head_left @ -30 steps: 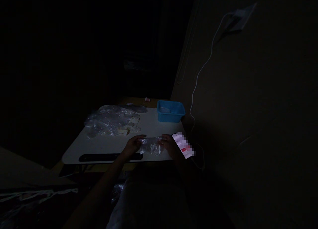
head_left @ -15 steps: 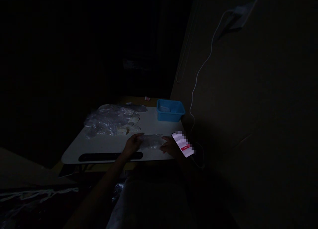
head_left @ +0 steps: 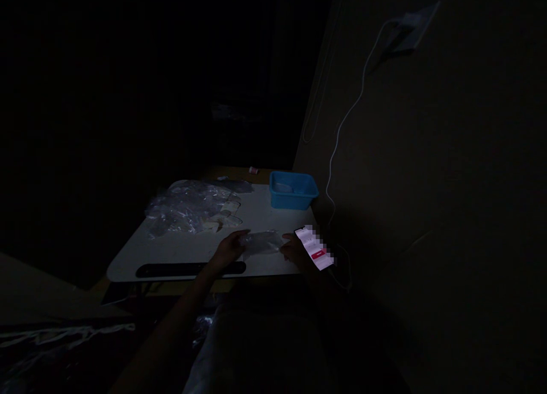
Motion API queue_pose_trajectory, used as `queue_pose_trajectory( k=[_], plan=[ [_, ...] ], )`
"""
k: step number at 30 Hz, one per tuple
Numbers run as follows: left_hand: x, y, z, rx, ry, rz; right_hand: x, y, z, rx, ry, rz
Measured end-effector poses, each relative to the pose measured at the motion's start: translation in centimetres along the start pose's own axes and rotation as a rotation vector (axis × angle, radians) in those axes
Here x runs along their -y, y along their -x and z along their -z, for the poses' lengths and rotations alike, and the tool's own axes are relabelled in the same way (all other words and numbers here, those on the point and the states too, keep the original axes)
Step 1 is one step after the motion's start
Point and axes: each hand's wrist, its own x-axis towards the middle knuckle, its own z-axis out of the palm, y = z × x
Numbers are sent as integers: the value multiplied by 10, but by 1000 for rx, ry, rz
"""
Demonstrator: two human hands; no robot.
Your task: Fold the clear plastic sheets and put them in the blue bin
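A clear plastic bag (head_left: pixel 262 242) stretches between my two hands, low over the front of the white table (head_left: pixel 256 212). My left hand (head_left: pixel 231 247) pinches its left end, the thumb and fingers closed on the film. At the other end, my right hand (head_left: pixel 291 248) grips the bag's right edge; dim light blurs the details of those fingers. Left of the hands lies a crumpled heap of clear plastic bags (head_left: pixel 183 206). Several pale, flat pieces (head_left: pixel 224 217) lie against that heap's right side.
A blue plastic basket (head_left: pixel 293 200) stands at the table's back right corner. A lit phone (head_left: pixel 315 249) sits beside my right forearm. From a wall socket (head_left: pixel 414 27) a white cable (head_left: pixel 337 135) hangs down. A small pink-and-white item (head_left: pixel 253 170) lies behind the table.
The bag has flattened and been drawn tighter, and its lower edge sits slightly higher. My right hand has shifted a little to the right, its fingers more closed.
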Motion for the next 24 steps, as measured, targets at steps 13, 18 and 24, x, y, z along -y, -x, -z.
queue_pose_trajectory(
  k=[13,18,24],
  plan=[
    [16,6,-12,10,-997,-338,12,11,-6,-155,547,231],
    [14,15,-12,55,-1149,-309,14,16,-9,-131,712,274],
    [15,16,-11,57,-1197,-294,14,20,-7,-105,742,359]
  ],
)
